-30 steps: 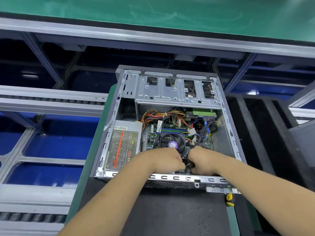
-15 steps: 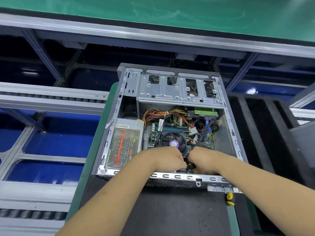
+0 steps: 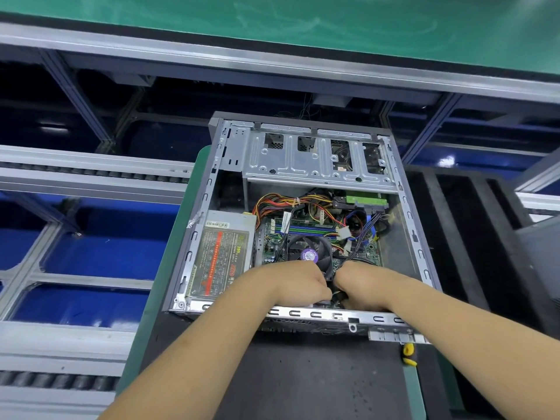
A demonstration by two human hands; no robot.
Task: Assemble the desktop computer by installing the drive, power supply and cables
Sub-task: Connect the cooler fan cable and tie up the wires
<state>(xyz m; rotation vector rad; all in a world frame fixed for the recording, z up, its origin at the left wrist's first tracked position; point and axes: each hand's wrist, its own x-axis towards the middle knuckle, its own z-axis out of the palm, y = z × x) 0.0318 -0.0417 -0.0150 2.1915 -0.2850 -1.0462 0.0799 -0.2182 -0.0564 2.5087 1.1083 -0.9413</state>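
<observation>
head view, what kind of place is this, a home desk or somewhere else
Most likely a factory assembly line, not a home desk: roller conveyor rails run beside an open computer case lying on a green-edged work mat, under a long green-topped bench.

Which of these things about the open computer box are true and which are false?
1. The grey power supply box sits in the left side of the open metal computer case. True.
2. The round black fan with a purple sticker is lying outside the case. False: it is inside, just beyond the hands.
3. Both hands, the left hand and the right hand, reach into the case. True.
4. The yellow-handled tool is in the right hand. False: it lies on the dark mat.
</observation>
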